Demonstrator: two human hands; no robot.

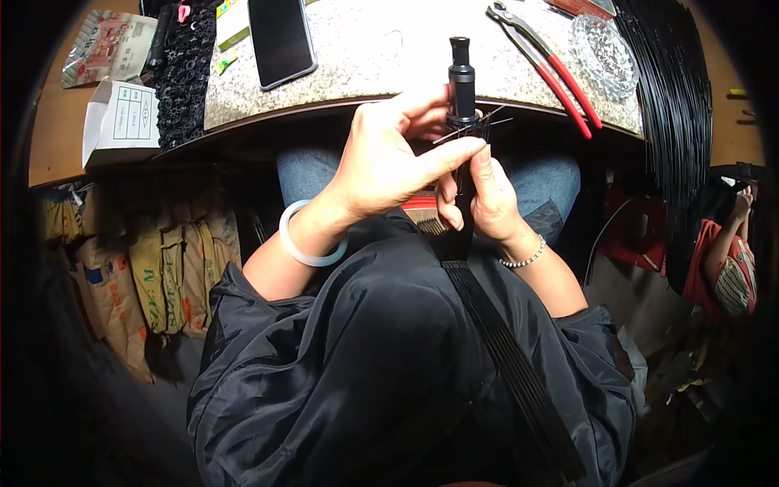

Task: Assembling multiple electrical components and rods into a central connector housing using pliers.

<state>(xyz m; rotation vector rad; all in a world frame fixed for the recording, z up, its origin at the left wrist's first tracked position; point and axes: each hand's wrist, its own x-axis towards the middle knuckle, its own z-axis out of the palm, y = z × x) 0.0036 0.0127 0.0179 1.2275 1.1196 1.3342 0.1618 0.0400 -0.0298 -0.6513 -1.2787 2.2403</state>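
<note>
Upright between my hands stands a black stepped tube (462, 91) with a narrower, flared top. Several thin rods (499, 121) stick out sideways at its lower end. My left hand (389, 154) is closed around the tube's lower part, its fingers partly hidden behind it and its thumb reaching right. My right hand (491, 199) sits just below, with its thumb against the left thumb tip, closed on the thin black rods under the tube. The exact grip is partly covered by the fingers. From there a flat bundle of long black rods (507, 349) runs down across my lap.
On the speckled tabletop (357, 61) lie a phone (281, 40), red-handled pliers (548, 69) and a clear glass dish (604, 57). Many long black rods (669, 97) hang over its right edge. Left are small black parts (182, 97) and a white box (123, 122). Sacks (154, 276) stand below.
</note>
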